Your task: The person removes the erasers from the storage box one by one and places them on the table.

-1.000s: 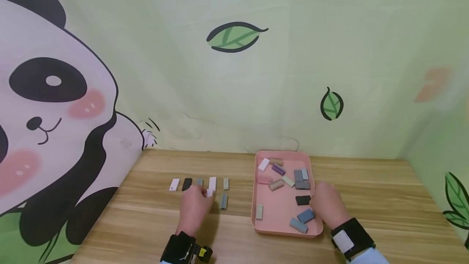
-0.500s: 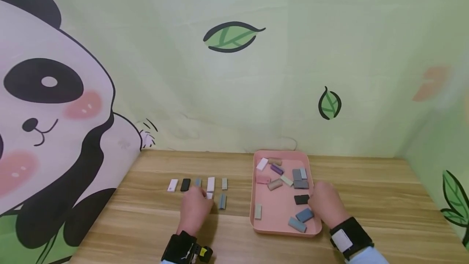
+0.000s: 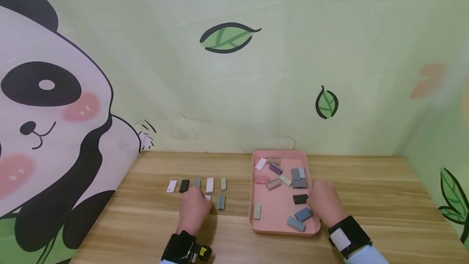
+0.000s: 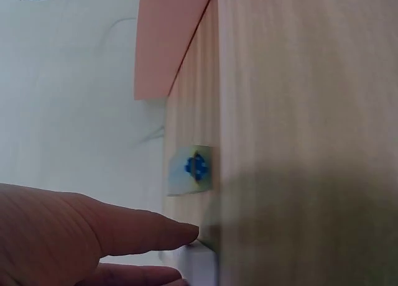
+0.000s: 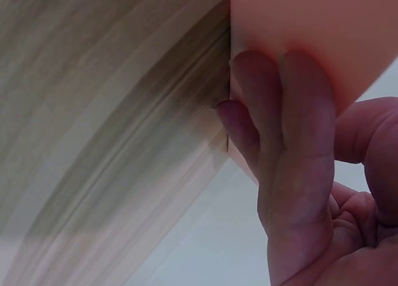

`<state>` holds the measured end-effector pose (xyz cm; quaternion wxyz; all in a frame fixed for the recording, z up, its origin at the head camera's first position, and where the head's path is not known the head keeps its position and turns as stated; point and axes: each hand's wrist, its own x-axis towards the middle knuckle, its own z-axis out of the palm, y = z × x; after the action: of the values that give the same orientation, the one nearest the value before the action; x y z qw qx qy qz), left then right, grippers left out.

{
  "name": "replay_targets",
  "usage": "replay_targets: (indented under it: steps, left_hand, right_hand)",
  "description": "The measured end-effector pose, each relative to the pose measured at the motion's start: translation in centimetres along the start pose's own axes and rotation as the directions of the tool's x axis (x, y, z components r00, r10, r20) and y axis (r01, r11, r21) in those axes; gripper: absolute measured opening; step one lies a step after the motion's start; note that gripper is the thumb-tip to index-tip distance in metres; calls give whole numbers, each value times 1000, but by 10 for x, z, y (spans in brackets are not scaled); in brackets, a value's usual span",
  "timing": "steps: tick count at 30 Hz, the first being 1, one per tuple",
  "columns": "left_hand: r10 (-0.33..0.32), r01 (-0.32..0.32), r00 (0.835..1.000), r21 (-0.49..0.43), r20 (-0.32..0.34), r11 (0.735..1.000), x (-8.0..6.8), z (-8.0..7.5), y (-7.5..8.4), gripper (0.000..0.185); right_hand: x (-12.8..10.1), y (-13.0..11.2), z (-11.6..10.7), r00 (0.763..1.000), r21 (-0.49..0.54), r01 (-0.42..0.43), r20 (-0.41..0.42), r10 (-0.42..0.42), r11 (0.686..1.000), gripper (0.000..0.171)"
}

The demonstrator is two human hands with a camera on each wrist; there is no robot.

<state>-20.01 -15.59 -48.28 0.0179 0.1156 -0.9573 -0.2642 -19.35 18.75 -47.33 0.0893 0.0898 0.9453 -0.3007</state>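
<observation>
Wooden bench (image 3: 146, 223): small white rigid block (image 3: 207, 197) is pinched by left hand (image 3: 193, 211), beneath the row; light, best held by its long edges. Right hand (image 3: 324, 205) grips pink plastic tray (image 3: 278, 229) rim.

Both hands are bare, and each wrist carries a black strap with a camera unit. The left wrist strap (image 3: 182, 247) has a small yellow-and-black part at its side; the right wrist strap (image 3: 349, 236) bears a pale grey rectangular patch. Light blue-white sleeve cuffs (image 3: 366, 254) show just behind the straps.
</observation>
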Motion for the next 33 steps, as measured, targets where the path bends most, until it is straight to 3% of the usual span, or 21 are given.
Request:
replay_targets:
  steps: [3, 7, 12, 18, 23, 28, 33]
  left_hand:
    - [31, -30, 999, 39, -27, 999, -3, -4, 8, 9]
    - [146, -144, 986, 26, -80, 989, -8, -8, 34, 41]
    - [251, -256, 966, -118, -55, 959, -19, -7, 78, 60]
    - [387, -388, 922, -96, -35, 917, -30, 18, 121, 73]
    - [429, -424, 899, -66, 87, 903, -42, 45, 143, 75]
    - [468, -478, 862, 5, 193, 878, -54, 68, 156, 70]
    - [493, -491, 824, -84, 279, 867, -62, 85, 166, 55]
  right_hand:
    - [-1, -1, 1, 1000, -3, -8, 4, 8, 1000, 7]
    - [0, -1, 1, 1000, -21, -8, -8, 8, 1000, 8]
    - [1, -1, 0, 1000, -21, 8, -20, -8, 1000, 7]
    - [1, 0, 1, 1000, 2, 7, -19, -7, 1000, 8]
    - [1, 0, 1, 1000, 14, 1, -11, -1, 1000, 9]
    - [1, 0, 1, 1000, 9, 11, -10, -11, 1000, 9]
    - [2, 2, 0, 999, -12, 26, -30, -27, 1000, 7]
